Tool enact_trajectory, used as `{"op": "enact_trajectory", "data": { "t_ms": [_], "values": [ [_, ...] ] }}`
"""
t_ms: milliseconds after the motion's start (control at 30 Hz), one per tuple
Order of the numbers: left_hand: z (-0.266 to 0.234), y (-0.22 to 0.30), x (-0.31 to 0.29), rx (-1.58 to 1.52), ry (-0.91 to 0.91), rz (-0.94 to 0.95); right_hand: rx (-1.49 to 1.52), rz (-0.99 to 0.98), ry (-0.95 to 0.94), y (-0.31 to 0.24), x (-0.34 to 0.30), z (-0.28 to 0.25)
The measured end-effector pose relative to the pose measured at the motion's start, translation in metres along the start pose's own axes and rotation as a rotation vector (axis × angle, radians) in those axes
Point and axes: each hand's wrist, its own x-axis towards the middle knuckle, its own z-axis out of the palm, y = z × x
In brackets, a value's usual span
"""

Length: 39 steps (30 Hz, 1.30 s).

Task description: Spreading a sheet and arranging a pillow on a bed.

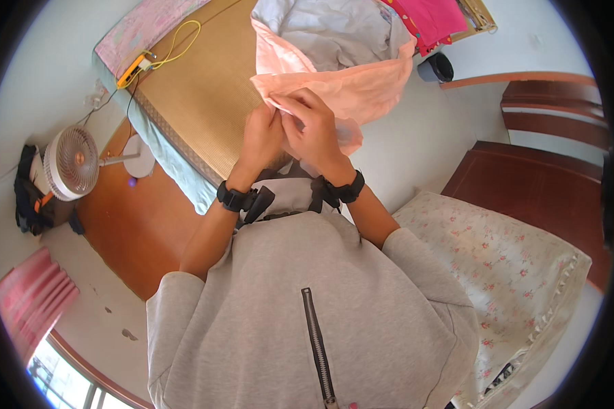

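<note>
A peach-and-grey quilt [372,92] lies bunched over the far edge of the bed, its grey side up at the back and its peach border folded toward me. My left hand [260,138] and my right hand [314,135] meet at the near left corner of that peach border. The fingers of both are closed in a pinch on the cloth, fingertips almost touching. Whether something small sits between them is hidden. Part of the quilt hangs beside my right wrist. Each wrist wears a black strap with a device.
Under the quilt is a bed with a woven mat [198,82]. A yellow power strip [131,71] with a cable lies at its left edge. A fan [74,162] stands left, a dark bin [435,68] far right, and a flowered cloth [505,273] covers something near right.
</note>
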Motion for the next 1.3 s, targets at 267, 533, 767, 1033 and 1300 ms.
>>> {"op": "enact_trajectory", "data": {
  "t_ms": [267, 533, 767, 1033, 1300],
  "values": [
    [-0.003, 0.015, -0.011, -0.071, -0.042, 0.020, 0.024, 0.196, -0.036, -0.002, -0.012, -0.002],
    [0.001, 0.023, -0.017, -0.044, -0.035, -0.041, -0.062, 0.101, 0.019, 0.001, -0.021, -0.003],
    [0.001, 0.028, -0.019, -0.057, -0.043, -0.099, -0.026, 0.156, 0.017, -0.009, -0.023, 0.002],
    [0.002, 0.026, -0.019, -0.002, -0.039, -0.066, -0.140, 0.019, 0.008, -0.003, -0.020, 0.001],
    [-0.005, 0.028, -0.016, 0.009, -0.102, -0.049, 0.100, 0.201, -0.095, -0.011, -0.005, -0.011]
  ]
}}
